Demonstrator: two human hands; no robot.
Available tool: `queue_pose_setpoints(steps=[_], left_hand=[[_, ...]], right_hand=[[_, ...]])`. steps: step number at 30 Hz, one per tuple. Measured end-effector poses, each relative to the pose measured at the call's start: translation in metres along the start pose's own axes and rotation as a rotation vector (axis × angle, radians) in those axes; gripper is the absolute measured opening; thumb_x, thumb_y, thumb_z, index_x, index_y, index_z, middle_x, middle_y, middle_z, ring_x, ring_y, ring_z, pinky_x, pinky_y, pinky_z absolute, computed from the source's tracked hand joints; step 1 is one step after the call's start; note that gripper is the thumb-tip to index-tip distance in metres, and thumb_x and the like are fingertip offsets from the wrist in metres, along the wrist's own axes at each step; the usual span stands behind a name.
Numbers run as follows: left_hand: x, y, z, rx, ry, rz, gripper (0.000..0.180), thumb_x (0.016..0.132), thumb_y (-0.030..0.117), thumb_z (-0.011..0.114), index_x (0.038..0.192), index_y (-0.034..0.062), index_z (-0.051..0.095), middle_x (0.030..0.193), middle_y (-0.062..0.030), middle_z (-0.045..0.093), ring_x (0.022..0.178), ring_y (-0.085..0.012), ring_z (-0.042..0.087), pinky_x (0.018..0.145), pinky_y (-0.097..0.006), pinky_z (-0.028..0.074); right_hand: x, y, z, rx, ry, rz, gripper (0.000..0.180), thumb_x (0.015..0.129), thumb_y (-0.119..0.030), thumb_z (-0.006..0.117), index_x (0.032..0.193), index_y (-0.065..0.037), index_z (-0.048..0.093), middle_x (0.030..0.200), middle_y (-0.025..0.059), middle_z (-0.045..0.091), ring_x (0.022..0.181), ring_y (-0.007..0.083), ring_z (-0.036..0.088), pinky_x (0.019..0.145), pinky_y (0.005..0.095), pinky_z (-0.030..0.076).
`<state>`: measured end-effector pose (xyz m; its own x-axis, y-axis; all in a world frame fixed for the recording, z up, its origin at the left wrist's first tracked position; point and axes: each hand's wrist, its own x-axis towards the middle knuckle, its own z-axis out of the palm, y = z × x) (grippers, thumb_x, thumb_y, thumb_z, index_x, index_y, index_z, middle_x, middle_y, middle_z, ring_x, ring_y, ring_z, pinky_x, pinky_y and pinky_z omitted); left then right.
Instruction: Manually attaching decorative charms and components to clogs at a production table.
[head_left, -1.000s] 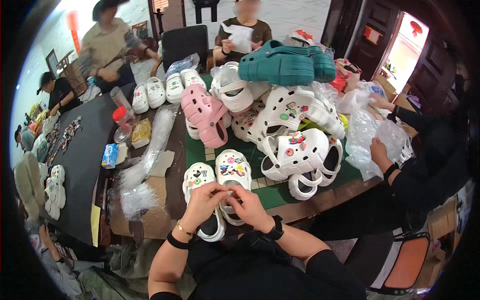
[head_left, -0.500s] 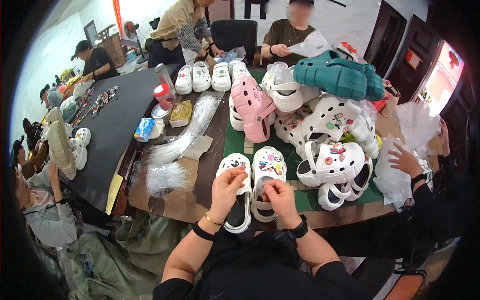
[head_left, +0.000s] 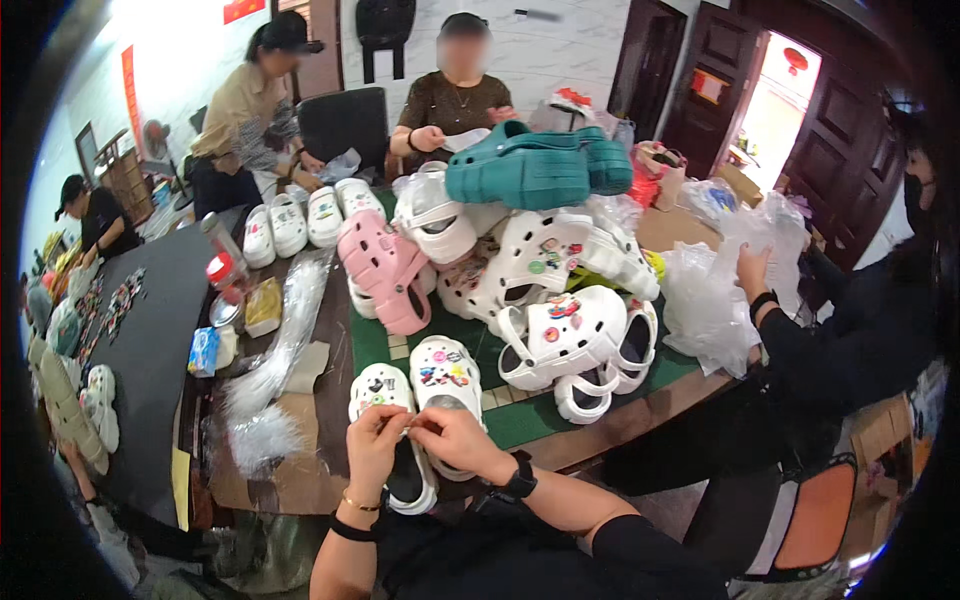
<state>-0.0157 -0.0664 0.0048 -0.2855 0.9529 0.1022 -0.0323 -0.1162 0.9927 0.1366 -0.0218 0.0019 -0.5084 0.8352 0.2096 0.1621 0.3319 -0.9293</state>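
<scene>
My left hand (head_left: 372, 447) and right hand (head_left: 452, 440) meet fingertip to fingertip, pinching something too small to make out, over a pair of smooth white foam clogs (head_left: 420, 395) studded with small colourful charms, lying at the near edge of the brown wooden tabletop (head_left: 320, 420), partly on a green gridded cutting mat (head_left: 520, 420). Crinkled clear plastic bags (head_left: 270, 370) lie left.

Under my hands lie two white clogs (head_left: 430, 395); beyond them one pink pair (head_left: 385, 270), two teal clogs (head_left: 535, 170), four small white ones (head_left: 300, 220) far left.
</scene>
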Motion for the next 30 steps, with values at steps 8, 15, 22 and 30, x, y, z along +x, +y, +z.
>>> queue_pose_setpoints(steps=[8, 15, 22, 30], left_hand=[[0.003, -0.002, -0.001, -0.109, 0.037, -0.043, 0.009, 0.088, 0.002, 0.061, 0.094, -0.0015, 0.066, 0.088, -0.0050, 0.068, 0.077, -0.0093, 0.063, 0.065, -0.020, 0.048], [0.006, -0.014, -0.003, -0.038, -0.003, -0.029, 0.010, 0.088, 0.001, 0.061, 0.096, -0.0033, 0.064, 0.080, -0.0041, 0.066, 0.071, -0.0086, 0.061, 0.062, -0.020, 0.047], [0.002, -0.011, 0.002, 0.083, -0.052, 0.064, 0.012, 0.086, -0.001, 0.061, 0.096, -0.0053, 0.065, 0.082, -0.0051, 0.064, 0.074, -0.0095, 0.060, 0.066, -0.021, 0.048], [0.001, 0.000, 0.003, 0.419, -0.080, 0.257, 0.019, 0.088, 0.004, 0.059, 0.105, 0.0013, 0.067, 0.089, -0.0136, 0.065, 0.085, -0.0230, 0.062, 0.076, -0.030, 0.047]], right_hand=[[0.001, 0.015, 0.004, 0.221, 0.070, 0.103, 0.015, 0.089, -0.013, 0.055, 0.091, -0.001, 0.063, 0.068, 0.0111, 0.062, 0.060, 0.0185, 0.059, 0.058, 0.0315, 0.046], [0.002, 0.024, 0.005, -0.007, 0.037, -0.003, 0.012, 0.086, -0.008, 0.056, 0.093, 0.000, 0.061, 0.074, 0.0097, 0.063, 0.068, 0.0168, 0.059, 0.065, 0.0301, 0.048], [0.004, 0.010, 0.004, -0.018, 0.035, 0.004, 0.014, 0.086, -0.013, 0.061, 0.092, 0.000, 0.061, 0.077, 0.0166, 0.063, 0.067, 0.0274, 0.062, 0.063, 0.0335, 0.048], [0.000, 0.012, 0.003, 0.040, 0.129, 0.033, 0.020, 0.089, -0.013, 0.055, 0.100, 0.000, 0.065, 0.082, 0.0180, 0.065, 0.073, 0.0286, 0.063, 0.067, 0.0360, 0.048]])
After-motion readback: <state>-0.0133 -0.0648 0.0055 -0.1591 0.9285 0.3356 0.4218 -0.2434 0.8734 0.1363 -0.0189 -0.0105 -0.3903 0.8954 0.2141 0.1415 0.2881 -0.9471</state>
